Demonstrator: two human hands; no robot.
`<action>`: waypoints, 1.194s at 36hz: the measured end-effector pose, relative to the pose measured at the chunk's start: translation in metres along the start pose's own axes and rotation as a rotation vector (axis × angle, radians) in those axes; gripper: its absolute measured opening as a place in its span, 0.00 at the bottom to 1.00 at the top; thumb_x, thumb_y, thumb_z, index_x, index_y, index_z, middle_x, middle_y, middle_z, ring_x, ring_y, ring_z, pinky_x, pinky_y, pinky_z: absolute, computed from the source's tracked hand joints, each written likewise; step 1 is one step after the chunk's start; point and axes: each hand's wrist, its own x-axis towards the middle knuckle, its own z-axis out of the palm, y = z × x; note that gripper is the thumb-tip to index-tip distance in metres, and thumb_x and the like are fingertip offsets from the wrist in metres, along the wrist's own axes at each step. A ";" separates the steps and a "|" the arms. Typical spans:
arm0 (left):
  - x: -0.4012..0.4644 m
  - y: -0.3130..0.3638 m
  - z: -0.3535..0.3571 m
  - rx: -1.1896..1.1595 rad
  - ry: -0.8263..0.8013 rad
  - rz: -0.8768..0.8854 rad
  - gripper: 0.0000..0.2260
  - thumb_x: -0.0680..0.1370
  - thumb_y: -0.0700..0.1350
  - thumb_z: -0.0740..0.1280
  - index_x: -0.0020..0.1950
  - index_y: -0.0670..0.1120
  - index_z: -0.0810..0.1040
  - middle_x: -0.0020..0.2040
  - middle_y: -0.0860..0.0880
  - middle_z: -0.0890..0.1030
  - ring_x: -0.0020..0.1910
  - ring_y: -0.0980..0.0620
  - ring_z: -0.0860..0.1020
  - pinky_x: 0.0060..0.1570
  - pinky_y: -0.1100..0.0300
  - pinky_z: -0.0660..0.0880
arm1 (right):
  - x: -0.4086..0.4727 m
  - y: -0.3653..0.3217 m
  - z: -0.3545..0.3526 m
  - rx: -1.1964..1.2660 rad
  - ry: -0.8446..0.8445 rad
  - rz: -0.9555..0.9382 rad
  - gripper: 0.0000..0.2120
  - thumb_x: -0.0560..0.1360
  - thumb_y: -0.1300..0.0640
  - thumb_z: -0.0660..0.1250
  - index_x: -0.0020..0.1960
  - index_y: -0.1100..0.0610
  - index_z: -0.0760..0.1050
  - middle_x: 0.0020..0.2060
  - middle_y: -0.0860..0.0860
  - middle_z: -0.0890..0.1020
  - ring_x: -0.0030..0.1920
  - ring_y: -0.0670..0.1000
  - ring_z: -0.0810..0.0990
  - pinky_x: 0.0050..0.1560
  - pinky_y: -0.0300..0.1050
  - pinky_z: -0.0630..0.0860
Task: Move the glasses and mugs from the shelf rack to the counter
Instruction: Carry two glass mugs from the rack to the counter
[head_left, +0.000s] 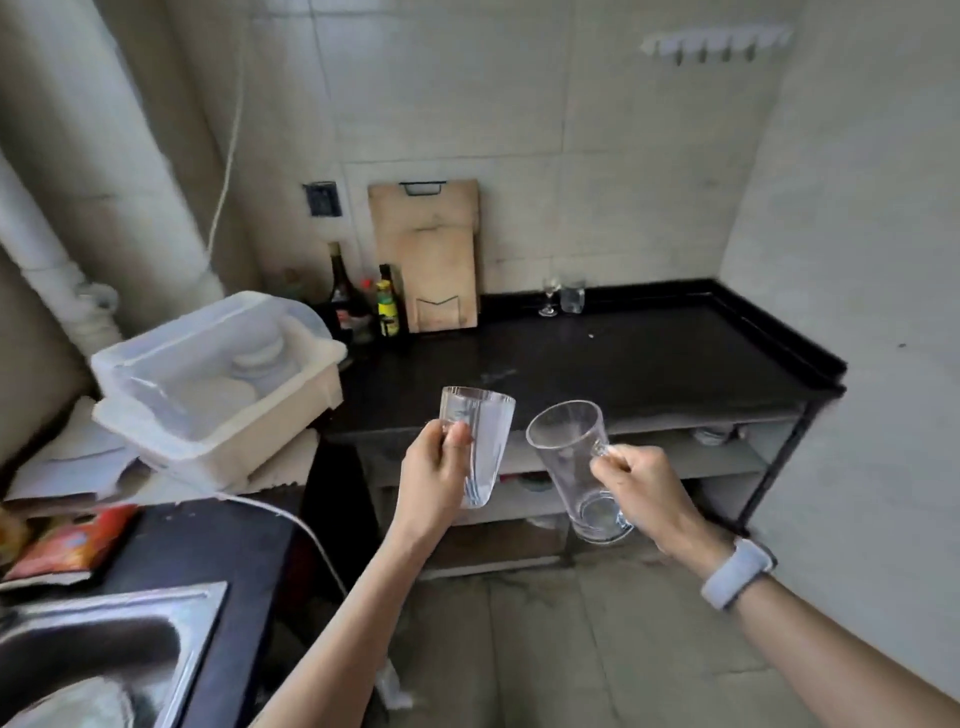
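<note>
My left hand (434, 475) grips a clear ribbed tumbler (480, 441) around its side, held roughly upright in the air before the black counter (649, 358). My right hand (641, 486) holds a clear glass mug (576, 467) by its handle, tilted with the mouth toward the upper left. Both sit just in front of the counter's near edge. At the counter's back stand a small wine glass (549, 297) and a clear tumbler (572, 297) side by side. Under the counter is a shelf rack (727, 457) with a few small items, blurred.
A white plastic dish bin (218, 379) with plates sits at the counter's left end. Bottles (387, 306) and two wooden cutting boards (431, 260) lean at the back wall. A steel sink (104, 649) is at lower left. A white cord (291, 519) runs across the gap.
</note>
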 end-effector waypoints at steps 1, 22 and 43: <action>0.016 -0.004 0.011 -0.002 -0.018 -0.006 0.13 0.80 0.44 0.59 0.35 0.48 0.70 0.32 0.53 0.72 0.33 0.55 0.70 0.38 0.55 0.67 | 0.015 0.009 -0.003 -0.014 0.017 0.009 0.22 0.69 0.65 0.65 0.24 0.52 0.56 0.21 0.45 0.60 0.23 0.42 0.58 0.24 0.38 0.54; 0.315 -0.112 0.217 0.022 -0.275 -0.237 0.11 0.80 0.47 0.58 0.44 0.44 0.75 0.40 0.48 0.77 0.36 0.55 0.74 0.37 0.58 0.70 | 0.311 0.136 -0.034 0.059 0.249 0.398 0.19 0.70 0.59 0.63 0.21 0.53 0.66 0.15 0.45 0.66 0.20 0.44 0.63 0.27 0.41 0.59; 0.536 -0.178 0.526 -0.028 -0.353 -0.411 0.14 0.79 0.46 0.59 0.33 0.49 0.71 0.31 0.52 0.72 0.30 0.57 0.70 0.34 0.62 0.67 | 0.626 0.347 -0.126 0.044 0.112 0.460 0.15 0.73 0.61 0.63 0.29 0.59 0.67 0.23 0.51 0.69 0.25 0.43 0.67 0.24 0.32 0.61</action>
